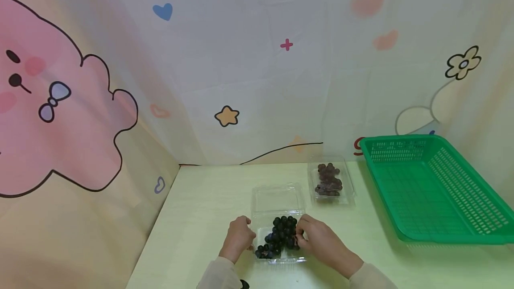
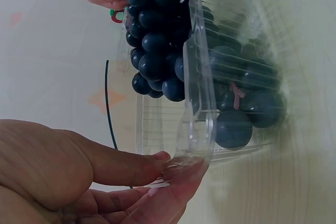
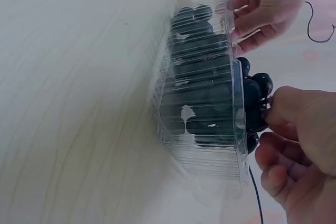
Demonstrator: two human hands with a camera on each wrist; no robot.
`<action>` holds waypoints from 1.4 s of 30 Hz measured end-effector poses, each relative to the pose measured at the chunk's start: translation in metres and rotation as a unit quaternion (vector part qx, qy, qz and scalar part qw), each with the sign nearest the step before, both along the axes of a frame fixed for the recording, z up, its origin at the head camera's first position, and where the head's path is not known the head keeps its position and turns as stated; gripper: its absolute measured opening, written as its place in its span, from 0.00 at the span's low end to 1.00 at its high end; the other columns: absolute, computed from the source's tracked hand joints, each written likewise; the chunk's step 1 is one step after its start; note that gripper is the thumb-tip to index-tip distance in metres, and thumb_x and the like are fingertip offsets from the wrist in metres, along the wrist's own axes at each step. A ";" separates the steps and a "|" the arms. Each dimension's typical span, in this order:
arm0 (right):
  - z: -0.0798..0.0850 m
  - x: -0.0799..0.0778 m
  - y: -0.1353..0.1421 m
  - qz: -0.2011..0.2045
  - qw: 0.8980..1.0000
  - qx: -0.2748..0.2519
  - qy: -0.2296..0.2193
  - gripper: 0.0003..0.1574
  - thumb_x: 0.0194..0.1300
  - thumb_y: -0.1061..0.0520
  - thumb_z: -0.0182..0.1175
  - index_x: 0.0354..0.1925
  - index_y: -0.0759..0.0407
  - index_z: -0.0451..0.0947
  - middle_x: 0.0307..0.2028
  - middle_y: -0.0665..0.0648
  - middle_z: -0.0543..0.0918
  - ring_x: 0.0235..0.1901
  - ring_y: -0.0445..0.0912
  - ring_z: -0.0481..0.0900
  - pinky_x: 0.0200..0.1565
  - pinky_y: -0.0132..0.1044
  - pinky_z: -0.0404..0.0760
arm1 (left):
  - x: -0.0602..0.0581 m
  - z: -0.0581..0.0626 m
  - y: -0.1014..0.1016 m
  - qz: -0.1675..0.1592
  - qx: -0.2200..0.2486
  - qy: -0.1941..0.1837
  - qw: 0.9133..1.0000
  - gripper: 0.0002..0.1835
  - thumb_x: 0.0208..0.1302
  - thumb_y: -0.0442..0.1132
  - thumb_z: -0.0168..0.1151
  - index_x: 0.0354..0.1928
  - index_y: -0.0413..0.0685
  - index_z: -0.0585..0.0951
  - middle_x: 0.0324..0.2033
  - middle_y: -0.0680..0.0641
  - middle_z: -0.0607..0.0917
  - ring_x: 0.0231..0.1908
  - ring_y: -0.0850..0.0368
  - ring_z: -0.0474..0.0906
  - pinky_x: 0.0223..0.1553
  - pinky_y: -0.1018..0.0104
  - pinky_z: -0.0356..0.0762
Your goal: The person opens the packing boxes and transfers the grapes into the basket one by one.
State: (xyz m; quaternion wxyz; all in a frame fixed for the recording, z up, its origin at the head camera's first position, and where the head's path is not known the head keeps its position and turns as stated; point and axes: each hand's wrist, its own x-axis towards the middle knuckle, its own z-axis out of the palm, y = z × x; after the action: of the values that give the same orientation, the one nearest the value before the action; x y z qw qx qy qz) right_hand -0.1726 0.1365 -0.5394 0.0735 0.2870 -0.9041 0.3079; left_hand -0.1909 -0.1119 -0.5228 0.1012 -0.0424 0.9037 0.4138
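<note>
A bunch of dark grapes (image 1: 283,231) lies in a clear plastic clamshell container (image 1: 293,260), its lid (image 1: 277,198) folded back away from me. My left hand (image 1: 238,237) is at the container's left side. In the left wrist view, its thumb (image 2: 131,167) and fingers pinch the clear rim. On the other side, my right hand (image 1: 323,241) pinches the right edge of the bunch with thumb and forefinger. The right wrist view shows those fingertips (image 3: 275,109) against grapes that rise above the rim; the exact spot held is partly hidden.
Behind to the right stands a second clear container (image 1: 348,191) with brownish-red grapes (image 1: 329,179). A large green plastic basket (image 1: 401,231) sits at the right of the pale table (image 1: 192,235). A printed curtain (image 1: 241,57) hangs at the back and left.
</note>
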 end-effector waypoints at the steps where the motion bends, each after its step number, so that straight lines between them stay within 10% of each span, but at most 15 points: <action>1: 0.000 -0.001 0.001 0.002 1.000 -0.019 -0.022 0.16 0.63 0.68 0.65 0.29 0.49 0.74 0.31 0.42 0.72 0.28 0.34 0.67 0.29 0.31 0.73 | 0.000 0.000 0.000 0.001 0.000 -0.001 1.000 0.22 0.62 0.20 0.63 0.58 0.21 0.74 0.52 0.22 0.79 0.19 0.52 0.83 0.25 0.62 0.82; 8: 0.000 -0.005 0.004 0.028 0.989 -0.108 -0.093 0.14 0.68 0.70 0.62 0.33 0.51 0.77 0.27 0.41 0.76 0.24 0.34 0.68 0.25 0.31 0.73 | -0.001 -0.002 -0.001 0.004 0.002 -0.008 1.000 0.22 0.63 0.21 0.63 0.59 0.21 0.73 0.53 0.22 0.79 0.19 0.54 0.82 0.25 0.62 0.82; 42: -0.001 -0.006 0.007 0.105 0.973 -0.130 -0.160 0.20 0.67 0.75 0.56 0.45 0.57 0.88 0.39 0.47 0.80 0.31 0.36 0.73 0.33 0.32 0.78 | 0.001 -0.001 0.001 0.007 0.001 -0.002 1.000 0.22 0.62 0.20 0.63 0.58 0.21 0.74 0.51 0.21 0.79 0.19 0.54 0.82 0.24 0.63 0.83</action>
State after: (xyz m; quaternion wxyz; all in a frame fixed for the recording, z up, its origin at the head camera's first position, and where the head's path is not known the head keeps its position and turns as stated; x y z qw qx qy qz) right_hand -0.1783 0.1438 -0.5400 -0.0685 0.3151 -0.8213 0.4707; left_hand -0.1902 -0.1109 -0.5234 0.1002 -0.0492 0.9026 0.4157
